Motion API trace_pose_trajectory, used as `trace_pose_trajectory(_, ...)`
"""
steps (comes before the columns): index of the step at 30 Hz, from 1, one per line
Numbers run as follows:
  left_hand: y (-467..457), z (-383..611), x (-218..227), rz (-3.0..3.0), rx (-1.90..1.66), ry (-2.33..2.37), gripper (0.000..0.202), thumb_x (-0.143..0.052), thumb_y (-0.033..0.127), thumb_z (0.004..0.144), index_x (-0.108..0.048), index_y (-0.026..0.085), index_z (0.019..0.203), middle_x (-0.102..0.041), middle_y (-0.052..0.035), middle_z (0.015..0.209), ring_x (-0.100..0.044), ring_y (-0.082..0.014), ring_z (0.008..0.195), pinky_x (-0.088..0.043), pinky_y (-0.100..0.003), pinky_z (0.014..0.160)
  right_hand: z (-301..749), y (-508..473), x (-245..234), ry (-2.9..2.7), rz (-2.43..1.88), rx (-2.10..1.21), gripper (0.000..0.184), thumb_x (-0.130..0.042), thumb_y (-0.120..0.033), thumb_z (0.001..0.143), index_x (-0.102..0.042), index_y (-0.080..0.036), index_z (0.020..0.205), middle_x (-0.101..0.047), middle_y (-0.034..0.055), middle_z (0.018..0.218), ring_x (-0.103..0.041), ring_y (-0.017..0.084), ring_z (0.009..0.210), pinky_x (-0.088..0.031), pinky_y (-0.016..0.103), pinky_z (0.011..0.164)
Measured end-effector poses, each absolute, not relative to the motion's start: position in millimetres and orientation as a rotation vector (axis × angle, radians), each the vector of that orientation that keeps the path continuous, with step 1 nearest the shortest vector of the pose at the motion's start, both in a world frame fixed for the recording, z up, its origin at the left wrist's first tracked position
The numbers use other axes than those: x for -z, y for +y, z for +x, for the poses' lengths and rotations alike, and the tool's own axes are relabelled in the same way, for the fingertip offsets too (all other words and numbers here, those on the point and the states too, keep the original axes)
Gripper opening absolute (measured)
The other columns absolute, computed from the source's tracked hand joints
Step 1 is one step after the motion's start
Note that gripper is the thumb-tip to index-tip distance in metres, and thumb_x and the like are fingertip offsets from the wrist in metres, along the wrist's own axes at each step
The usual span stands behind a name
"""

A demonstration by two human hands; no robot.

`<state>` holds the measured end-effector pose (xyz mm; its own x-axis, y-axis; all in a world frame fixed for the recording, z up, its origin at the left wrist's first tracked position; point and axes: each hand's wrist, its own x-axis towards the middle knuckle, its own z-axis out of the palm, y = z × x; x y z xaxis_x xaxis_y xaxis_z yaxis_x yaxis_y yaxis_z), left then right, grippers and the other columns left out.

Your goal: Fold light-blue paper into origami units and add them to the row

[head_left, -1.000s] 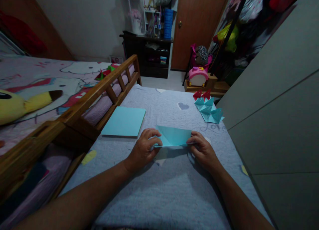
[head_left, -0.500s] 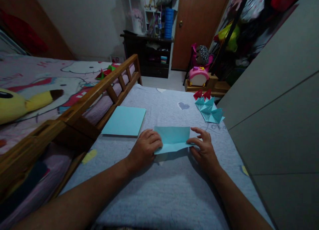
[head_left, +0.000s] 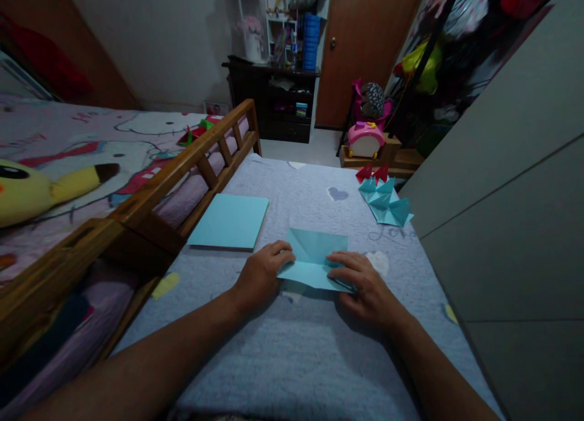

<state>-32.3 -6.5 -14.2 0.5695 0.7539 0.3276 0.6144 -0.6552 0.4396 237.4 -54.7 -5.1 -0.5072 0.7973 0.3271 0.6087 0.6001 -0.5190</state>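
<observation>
Blue paper (head_left: 314, 255) lies flat, its ends pressed under left hand (head_left: 262, 274) and right hand (head_left: 365, 285), grip open.

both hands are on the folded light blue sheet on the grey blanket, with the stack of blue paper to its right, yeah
Not quite: the head view shows the stack of blue paper to the left of the folded light blue sheet, by the wooden bed rail. The left hand and right hand are both on the sheet, on the grey blanket.
</observation>
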Motion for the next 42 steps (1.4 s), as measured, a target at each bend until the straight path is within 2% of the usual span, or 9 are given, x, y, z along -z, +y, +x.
trace_pose_trajectory(4, -4.4, -30.8, 13.2, 2.43, -0.827, 1.058, 0.046, -0.049, -0.01, 0.064, -0.065, 0.017, 0.097, -0.066, -0.0093, 0.112, -0.064, -0.0238, 0.105, -0.054, -0.038, 0.09, 238.2, -56.6, 4.0, -2.289, -1.132, -0.515, 0.04, -0.063, -0.02, 0.073, -0.066, -0.024, 0.113, -0.062, 0.0125, 0.135, -0.055, 0.034, 0.124, -0.041, 0.059, 0.103)
trace_pose_trajectory(8, -3.4, -31.9, 13.5, 2.473, -0.824, 1.003, 0.043, -0.05, -0.007, 0.066, -0.065, 0.018, 0.097, -0.068, -0.0089, 0.109, -0.063, -0.0248, 0.103, -0.054, -0.042, 0.089, 238.2, -58.7, 4.7, -2.274, -1.15, -0.552, 0.043, -0.066, -0.024, 0.077, -0.064, -0.025, 0.12, -0.06, 0.0116, 0.137, -0.054, 0.033, 0.126, -0.039, 0.059, 0.107)
trace_pose_trajectory(13, -3.0, -35.3, 15.4, 2.498, -0.685, 1.015, 0.042, -0.058, 0.0, 0.066, -0.065, 0.018, 0.104, -0.066, -0.0114, 0.118, -0.06, -0.028, 0.111, -0.051, -0.047, 0.096, 238.3, -59.5, 4.3, -2.293, -1.17, -0.623, 0.042, -0.072, -0.038, 0.083, -0.064, -0.026, 0.122, -0.058, 0.0123, 0.14, -0.052, 0.033, 0.129, -0.04, 0.06, 0.108)
trace_pose_trajectory(18, -4.2, -36.6, 10.5, 2.566, -0.539, 1.026, 0.045, -0.072, 0.016, 0.069, -0.067, 0.015, 0.113, -0.064, -0.0153, 0.126, -0.056, -0.0329, 0.118, -0.046, -0.052, 0.102, 242.3, -58.2, 8.7, -2.266, -1.113, -0.654, 0.045, -0.07, -0.029, 0.081, -0.063, -0.026, 0.125, -0.058, 0.0126, 0.14, -0.052, 0.031, 0.13, -0.043, 0.057, 0.107)
trace_pose_trajectory(23, -6.8, -38.6, 3.7, 2.608, -0.511, 0.957, 0.057, -0.081, 0.046, 0.071, -0.065, 0.021, 0.119, -0.062, -0.0143, 0.131, -0.052, -0.0357, 0.124, -0.041, -0.058, 0.104, 244.6, -58.0, 13.4, -2.259, -1.113, -0.67, 0.05, -0.07, -0.023, 0.076, -0.063, -0.026, 0.125, -0.057, 0.0121, 0.142, -0.051, 0.031, 0.131, -0.042, 0.057, 0.108)
trace_pose_trajectory(25, -7.0, -39.2, 2.4, 2.615, -0.538, 0.891, 0.059, -0.081, 0.05, 0.071, -0.064, 0.022, 0.119, -0.062, -0.0137, 0.13, -0.052, -0.0356, 0.125, -0.04, -0.059, 0.105, 244.8, -58.2, 13.7, -2.26, -1.122, -0.677, 0.053, -0.07, -0.02, 0.074, -0.062, -0.027, 0.126, -0.056, 0.0114, 0.143, -0.051, 0.031, 0.132, -0.042, 0.057, 0.109)
trace_pose_trajectory(33, -5.3, -35.3, 5.0, 2.641, -0.631, 0.727, 0.014, -0.068, 0.017, 0.083, -0.069, 0.023, 0.096, -0.07, -0.0058, 0.108, -0.061, -0.0255, 0.107, -0.048, -0.046, 0.095, 243.4, -58.4, 10.1, -2.294, -1.141, -0.682, 0.051, -0.07, -0.014, 0.075, -0.063, -0.026, 0.124, -0.055, 0.0127, 0.142, -0.051, 0.029, 0.132, -0.044, 0.056, 0.109)
trace_pose_trajectory(36, -3.1, -36.0, 6.7, 2.742, -0.64, 0.726, 0.011, -0.065, 0.012, 0.085, -0.07, 0.021, 0.089, -0.071, -0.0054, 0.104, -0.062, -0.0255, 0.104, -0.048, -0.046, 0.092, 243.2, -58.8, 8.8, -2.28, -1.169, -0.678, 0.046, -0.068, -0.015, 0.079, -0.063, -0.025, 0.123, -0.055, 0.0131, 0.141, -0.05, 0.029, 0.133, -0.044, 0.055, 0.109)
trace_pose_trajectory(42, 2.3, -40.8, 6.6, 2.934, -0.71, 0.804, 0.011, -0.064, 0.013, 0.089, -0.072, 0.02, 0.091, -0.071, -0.01, 0.116, -0.057, -0.0306, 0.116, -0.046, -0.051, 0.096, 243.2, -57.9, 9.5, -2.252, -1.185, -0.646, 0.045, -0.065, -0.011, 0.077, -0.063, -0.024, 0.121, -0.056, 0.0136, 0.139, -0.052, 0.029, 0.13, -0.047, 0.054, 0.107)
